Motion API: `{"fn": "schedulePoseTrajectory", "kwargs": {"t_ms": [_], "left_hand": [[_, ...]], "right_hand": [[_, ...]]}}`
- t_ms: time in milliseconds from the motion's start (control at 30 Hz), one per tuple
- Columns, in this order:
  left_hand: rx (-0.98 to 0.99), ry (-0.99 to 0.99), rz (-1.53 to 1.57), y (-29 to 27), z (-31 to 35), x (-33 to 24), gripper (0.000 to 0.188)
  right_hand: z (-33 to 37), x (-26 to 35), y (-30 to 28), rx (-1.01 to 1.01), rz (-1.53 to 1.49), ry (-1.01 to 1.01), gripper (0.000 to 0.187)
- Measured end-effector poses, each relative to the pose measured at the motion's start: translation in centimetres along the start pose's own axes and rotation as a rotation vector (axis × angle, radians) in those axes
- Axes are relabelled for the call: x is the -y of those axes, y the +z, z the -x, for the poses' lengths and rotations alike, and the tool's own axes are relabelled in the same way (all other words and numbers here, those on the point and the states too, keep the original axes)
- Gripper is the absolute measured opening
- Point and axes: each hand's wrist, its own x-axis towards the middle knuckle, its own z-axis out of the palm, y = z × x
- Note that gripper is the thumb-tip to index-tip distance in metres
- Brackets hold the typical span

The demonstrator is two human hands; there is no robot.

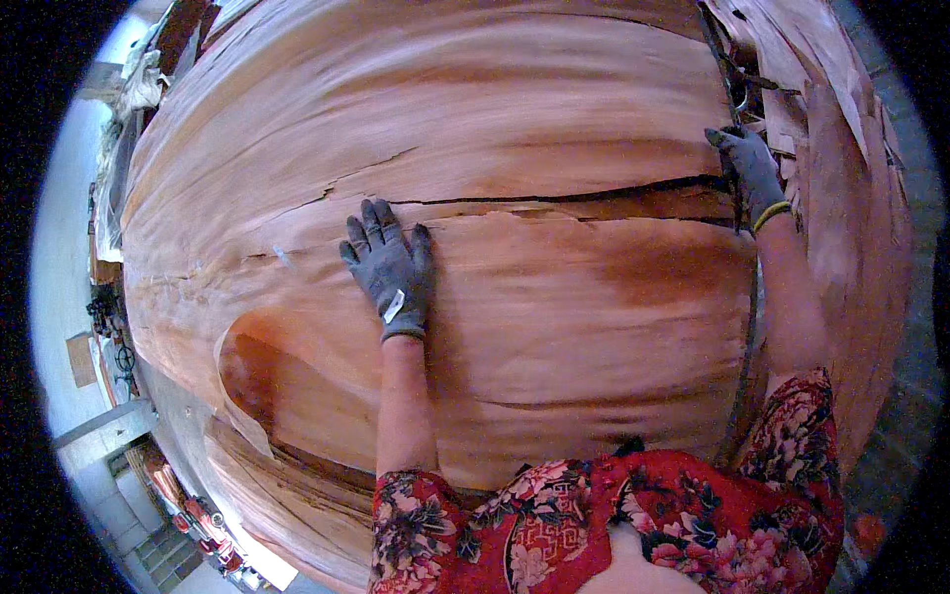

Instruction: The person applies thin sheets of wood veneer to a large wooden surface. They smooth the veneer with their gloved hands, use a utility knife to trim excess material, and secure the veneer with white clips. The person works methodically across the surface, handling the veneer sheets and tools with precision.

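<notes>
A large sheet of reddish-brown wood veneer (pixel 554 327) is lying across most of the frame, from the upper left to the lower right, on top of a stack of similar sheets (pixel 287 495) whose edges are showing at the lower left. A long dark split (pixel 564 198) is running roughly level through the sheet, from the centre of the frame to its right edge.

The left hand (pixel 392 269), in a grey work glove, is resting flat on the veneer just left of the centre of the frame, immediately below the left end of the split. Its fingers (pixel 374 220) are released and spread, pressing on the sheet and grasping nothing.

The right hand (pixel 752 170), also in a grey glove with a yellow cuff band, is lying at the right edge of the sheet in the upper right of the frame, at the point where the split is meeting the edge. Its fingers (pixel 725 140) are curling over that edge; whether they are actually clenching the veneer cannot be told from this view.

Torn veneer scraps (pixel 792 69) are piling up in the upper right, just beyond the right hand. Red floral sleeves (pixel 614 515) are filling the lower centre and lower right of the frame.
</notes>
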Motion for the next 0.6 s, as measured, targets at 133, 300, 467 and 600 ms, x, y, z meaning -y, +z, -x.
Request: {"fn": "schedulePoseTrajectory", "kwargs": {"t_ms": [133, 300, 467, 600], "left_hand": [[-0.013, 0.024, -0.018, -0.3, -0.7, -0.1, 0.063], [-0.012, 0.016, -0.052, -0.5, 0.1, 0.1, 0.057], [0.002, 0.016, -0.054, -1.0, 0.1, -0.5, 0.056], [0.044, -0.009, -0.071, -1.1, 0.3, -0.5, 0.057]], "right_hand": [[-3.4, -4.6, -0.3, -0.099, 0.115, -0.165, 0.036], [-2.5, -3.6, 1.6, -0.085, 0.01, -0.256, 0.065], [-2.9, -4.1, 0.6, -0.092, 0.157, -0.288, 0.07], [-0.9, -1.6, 1.0, -0.088, 0.24, -0.202, 0.068]]}}
